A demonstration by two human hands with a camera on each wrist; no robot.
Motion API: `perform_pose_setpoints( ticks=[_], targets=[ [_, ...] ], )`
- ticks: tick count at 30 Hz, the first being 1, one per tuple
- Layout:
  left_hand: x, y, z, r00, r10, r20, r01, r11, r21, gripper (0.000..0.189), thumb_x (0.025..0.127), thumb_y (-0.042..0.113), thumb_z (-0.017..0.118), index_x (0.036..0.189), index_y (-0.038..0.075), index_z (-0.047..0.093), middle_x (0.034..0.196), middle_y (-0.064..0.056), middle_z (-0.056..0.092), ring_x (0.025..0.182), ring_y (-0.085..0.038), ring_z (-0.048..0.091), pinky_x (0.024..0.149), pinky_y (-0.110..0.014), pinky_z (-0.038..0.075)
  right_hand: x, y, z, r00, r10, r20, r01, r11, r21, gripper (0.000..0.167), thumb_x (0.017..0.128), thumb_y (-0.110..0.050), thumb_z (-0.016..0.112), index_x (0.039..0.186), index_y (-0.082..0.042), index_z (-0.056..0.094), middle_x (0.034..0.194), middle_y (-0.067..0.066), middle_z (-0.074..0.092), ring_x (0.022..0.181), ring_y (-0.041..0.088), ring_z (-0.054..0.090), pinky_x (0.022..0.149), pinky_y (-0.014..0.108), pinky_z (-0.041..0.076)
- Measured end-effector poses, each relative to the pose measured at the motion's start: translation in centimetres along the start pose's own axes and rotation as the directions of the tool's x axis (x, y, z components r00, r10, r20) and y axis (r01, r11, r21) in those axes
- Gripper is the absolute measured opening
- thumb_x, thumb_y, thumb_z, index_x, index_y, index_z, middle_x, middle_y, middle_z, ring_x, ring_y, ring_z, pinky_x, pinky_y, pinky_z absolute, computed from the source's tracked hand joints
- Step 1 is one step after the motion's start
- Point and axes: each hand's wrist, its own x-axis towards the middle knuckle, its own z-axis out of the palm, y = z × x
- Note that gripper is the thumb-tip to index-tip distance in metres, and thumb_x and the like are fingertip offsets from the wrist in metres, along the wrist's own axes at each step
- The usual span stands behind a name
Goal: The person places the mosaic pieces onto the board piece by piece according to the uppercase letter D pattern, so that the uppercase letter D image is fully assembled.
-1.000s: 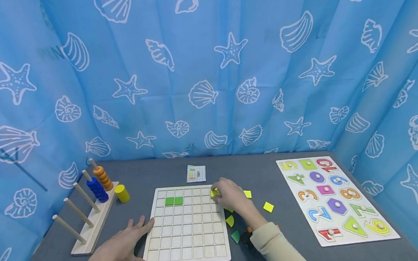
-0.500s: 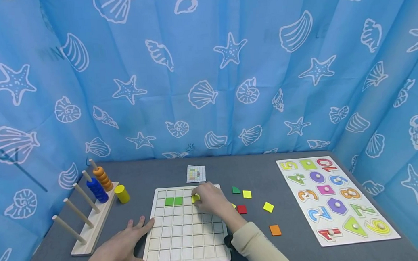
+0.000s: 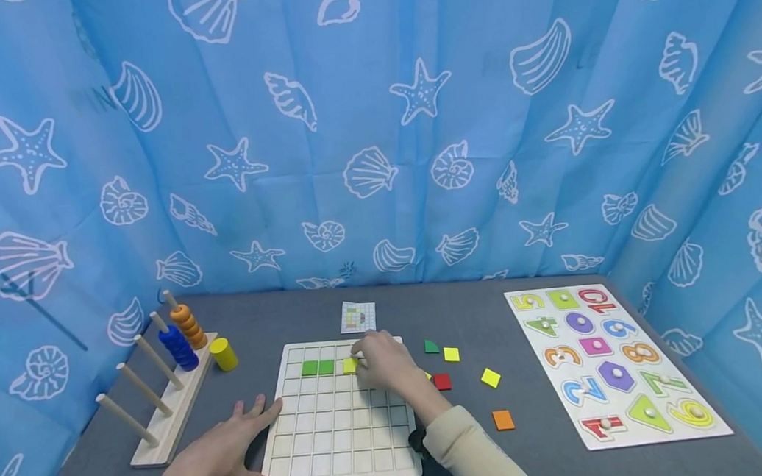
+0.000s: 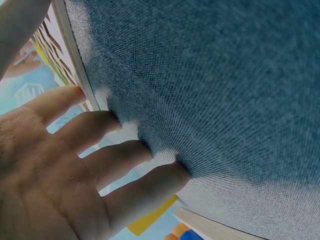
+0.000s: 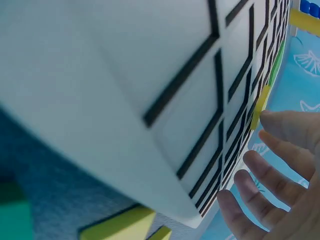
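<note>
A pale wooden grid board (image 3: 333, 462) lies on the table, with two green square tiles (image 3: 318, 368) side by side in its second row from the far edge. My right hand (image 3: 384, 361) is over the far right part of the board, thumb and forefinger at a yellow square tile (image 3: 349, 365) right of the green ones. In the right wrist view the thumb tip overlaps this yellow tile (image 5: 260, 107), while the other fingers are loosely spread. With fingers spread, my left hand (image 3: 226, 448) rests at the board's left edge, fingertips on the cloth in the left wrist view.
Right of the board lie a green quarter-round (image 3: 431, 346), a red square (image 3: 442, 382), an orange square (image 3: 503, 420) and yellow squares (image 3: 491, 378). A printed card (image 3: 358, 317) lies behind it. A peg stand (image 3: 159, 438), yellow cylinder (image 3: 223, 354) and number puzzle (image 3: 612, 366) flank it.
My right hand has carried the yellow tile leftward from the board's right side; over the last half second the tile shifted slightly further left and looks flatter. The left hand stays put.
</note>
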Motion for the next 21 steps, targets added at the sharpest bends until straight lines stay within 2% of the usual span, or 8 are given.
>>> perform_pose_setpoints(
  ticks=[4,9,21],
  targets=[
    [0.09,-0.14,0.04,1.000,-0.003,0.005,0.003,1.000,-0.007,0.124,0.057,0.056,0.092,0.160,0.018,0.035,0.164,-0.032,0.028,0.145,-0.068,0.022,0.104,-0.084,0.029,-0.10,0.18,0.13,1.000,0.007,-0.007,-0.007,1.000,0.002,0.017,0.091,-0.005,0.070,0.104,-0.007,0.081,0.106,0.008,0.074,0.107,0.030,0.067,0.083,0.043,0.059],
    [0.09,0.01,0.13,1.000,-0.019,-0.010,0.019,1.000,-0.014,0.123,0.056,0.053,0.094,0.159,0.018,0.037,0.164,-0.030,0.030,0.145,-0.067,0.022,0.107,-0.081,0.028,-0.11,0.07,0.29,1.000,0.002,-0.025,-0.002,1.000,0.001,0.016,0.091,-0.006,0.071,0.104,-0.007,0.081,0.105,0.009,0.075,0.105,0.030,0.067,0.086,0.047,0.059],
    [-0.09,0.11,0.15,1.000,-0.022,-0.018,0.022,1.000,-0.005,0.123,0.056,0.053,0.094,0.159,0.017,0.037,0.163,-0.030,0.031,0.145,-0.067,0.023,0.105,-0.083,0.029,0.06,-0.47,0.84,0.999,-0.028,-0.043,0.026,0.999,-0.036,0.017,0.093,-0.013,0.073,0.107,-0.013,0.082,0.106,0.006,0.074,0.102,0.027,0.067,0.081,0.043,0.059]
  ],
)
